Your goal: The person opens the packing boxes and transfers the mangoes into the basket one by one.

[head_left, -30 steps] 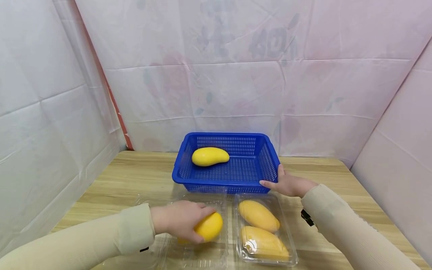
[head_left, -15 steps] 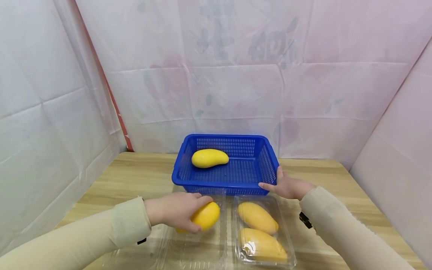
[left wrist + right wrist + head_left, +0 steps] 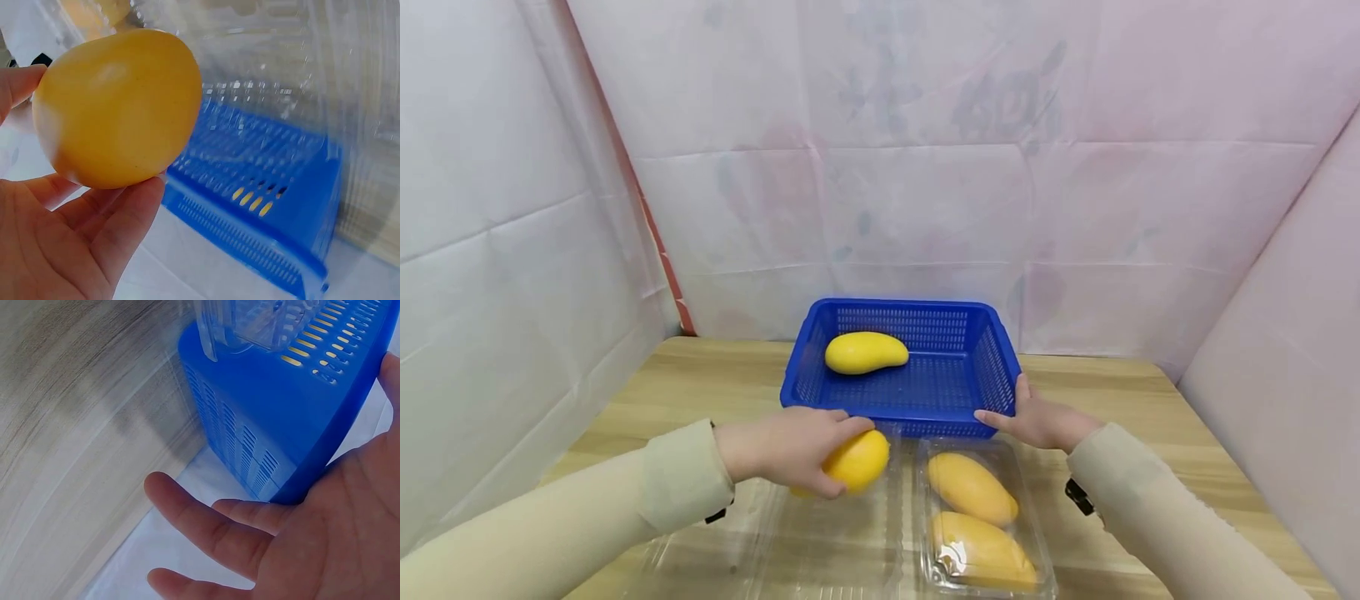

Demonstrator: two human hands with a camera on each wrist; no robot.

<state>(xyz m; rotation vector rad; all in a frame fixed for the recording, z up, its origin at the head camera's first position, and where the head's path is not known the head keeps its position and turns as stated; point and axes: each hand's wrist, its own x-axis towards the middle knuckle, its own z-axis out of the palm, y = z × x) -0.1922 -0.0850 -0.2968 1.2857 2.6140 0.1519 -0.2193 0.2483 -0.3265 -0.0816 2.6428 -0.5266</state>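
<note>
In the head view my left hand (image 3: 793,450) grips a yellow mango (image 3: 859,462) from above, over an open clear plastic clamshell box (image 3: 842,542). In the left wrist view the thumb and fingertips pinch the mango (image 3: 119,109) from opposite sides. My right hand (image 3: 1041,419) rests at the near right corner of a blue plastic basket (image 3: 895,415), thumb on the rim. Its other fingers reach out loosely, as the right wrist view shows along the basket's outer wall (image 3: 269,419). Another yellow mango (image 3: 865,353) lies inside the basket, on its left.
Right of the open box stands a closed clear box (image 3: 1043,533) with two mangoes (image 3: 981,550) inside. The wooden table (image 3: 692,379) ends at a pale cloth wall (image 3: 925,208) behind, with more cloth at both sides.
My left hand has lifted the mango from low in the open clear box and shifted it slightly away from me. My right hand has stayed at the basket's corner.
</note>
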